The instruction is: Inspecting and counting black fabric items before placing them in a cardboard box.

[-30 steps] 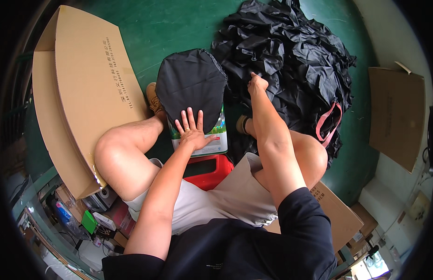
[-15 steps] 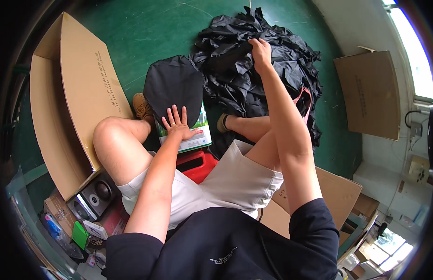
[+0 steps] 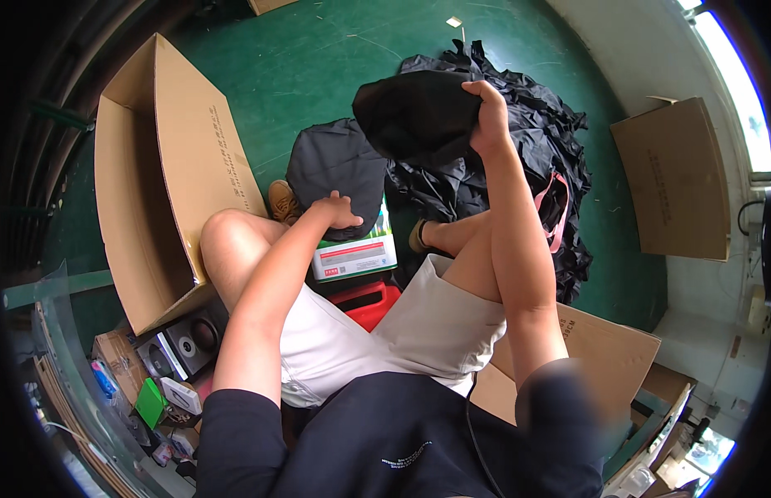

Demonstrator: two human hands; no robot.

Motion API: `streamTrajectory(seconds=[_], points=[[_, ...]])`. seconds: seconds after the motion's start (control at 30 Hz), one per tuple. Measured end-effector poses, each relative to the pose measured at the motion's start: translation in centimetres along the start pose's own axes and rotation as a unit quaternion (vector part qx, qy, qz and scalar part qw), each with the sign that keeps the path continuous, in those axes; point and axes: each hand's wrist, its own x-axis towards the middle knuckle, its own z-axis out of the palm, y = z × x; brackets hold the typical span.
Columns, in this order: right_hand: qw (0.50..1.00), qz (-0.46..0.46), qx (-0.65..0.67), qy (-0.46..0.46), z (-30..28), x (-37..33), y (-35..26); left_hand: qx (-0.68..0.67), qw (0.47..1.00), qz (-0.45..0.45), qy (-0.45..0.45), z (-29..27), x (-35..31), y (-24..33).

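Observation:
My right hand is raised over the pile, pinching the right edge of a rounded black fabric piece. That piece hangs spread out above the floor, a little beyond and to the right of a similar black fabric stack. The stack lies on a white and green printed box between my legs. My left hand is at the near edge of the stack, fingers bent into the cloth and partly hidden. Behind the raised piece spreads a large heap of crumpled black fabric.
A tall open cardboard box stands at my left, another carton by the right wall. A red plastic object sits under the printed box. A pink strap lies on the heap. Small goods and a speaker crowd the lower left.
My right hand has lifted a black fabric piece off the heap, opening it out toward the stack. My left hand has gone from spread flat to bent fingers. The view has shifted slightly.

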Motion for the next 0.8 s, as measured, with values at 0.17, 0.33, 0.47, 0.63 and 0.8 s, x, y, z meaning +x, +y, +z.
streamTrajectory(seconds=[0.17, 0.33, 0.47, 0.63, 0.8], points=[[0.997, 0.027, 0.038, -0.060, 0.9, 0.2, -0.5, 0.005, 1.000, 0.027, -0.012, -1.2, 0.8, -2.2], [0.997, 0.027, 0.034, -0.064, 1.3, 0.3, -0.9, 0.008, 1.000, 0.029, 0.009, -1.8, 0.3, -1.1], [0.998, 0.018, 0.054, -0.036, 1.5, 0.4, -0.8, 0.016, 0.999, 0.033, 0.040, -2.2, 0.0, -0.8], [0.999, -0.005, 0.032, -0.032, 0.8, 0.9, -0.5, 0.014, 0.998, 0.037, 0.053, -2.5, 0.1, -0.9], [0.998, 0.003, 0.050, -0.031, 1.5, 0.6, -0.5, 0.014, 0.995, 0.044, 0.086, -1.7, 0.9, -2.1]])
